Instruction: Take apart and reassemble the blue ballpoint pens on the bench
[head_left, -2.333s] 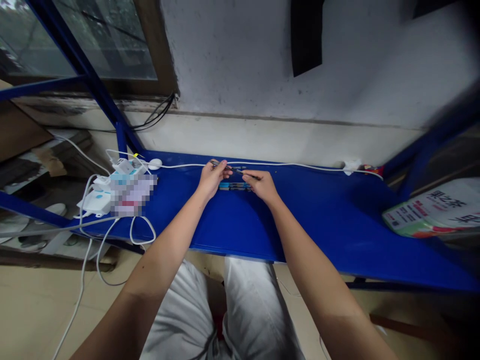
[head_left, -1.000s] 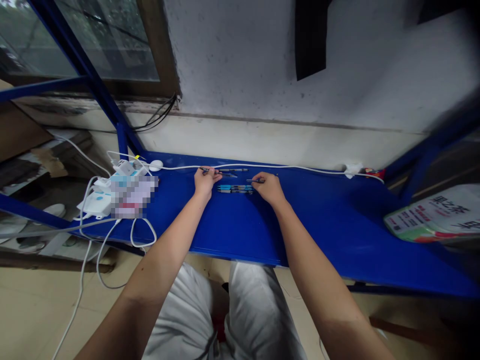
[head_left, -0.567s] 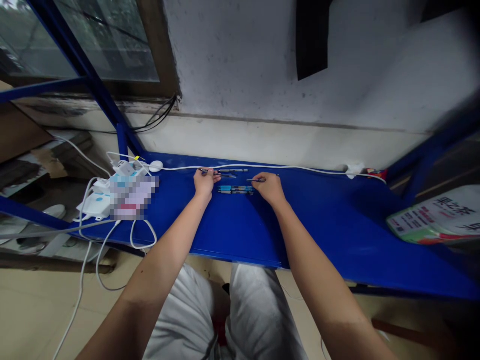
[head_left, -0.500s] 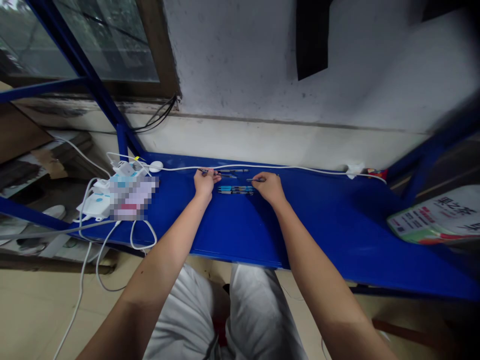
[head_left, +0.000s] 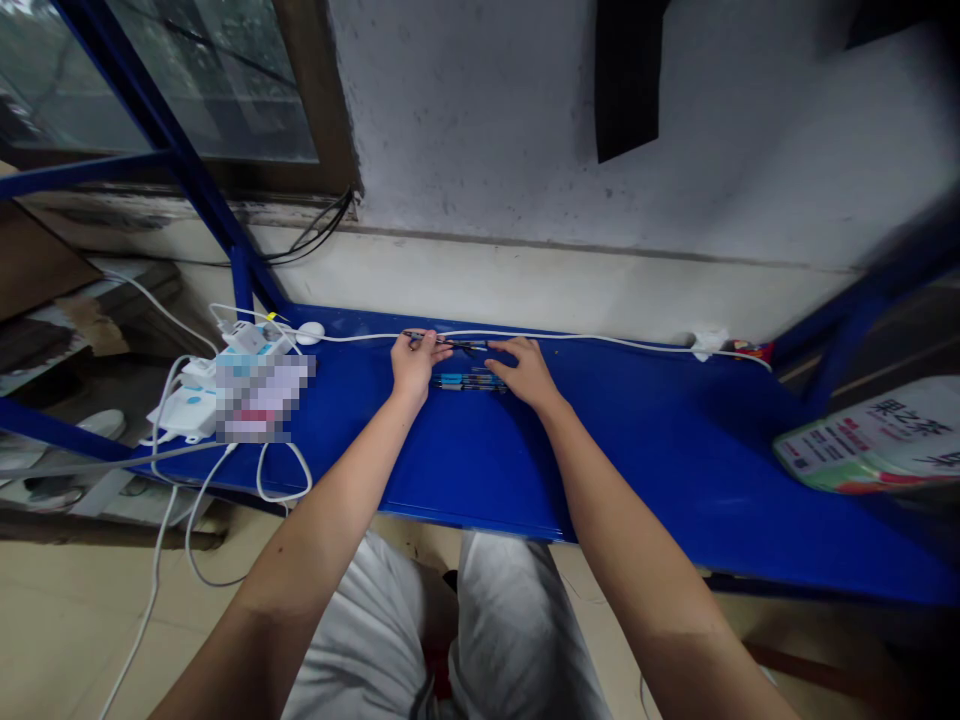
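Observation:
My left hand (head_left: 414,365) is closed on a dark pen (head_left: 459,346), which points to the right above the blue tabletop (head_left: 480,450). Several pens (head_left: 469,382), some with light blue parts, lie side by side just below and between the hands. My right hand (head_left: 523,368) has its thumb and fingers apart, with the fingertips close to the right end of the dark pen and to the row. Whether those fingertips touch a pen is too small to tell.
White power strips and adapters (head_left: 187,405) with cables cover the left end. A white cable (head_left: 585,337) runs along the back edge. A large printed container (head_left: 862,440) stands at the right, and crumpled white tissue (head_left: 709,343) lies at the back right.
The pen that my right hand held is out of its grip, and the fingers have opened. My right hand has shifted slightly left, toward my left hand.

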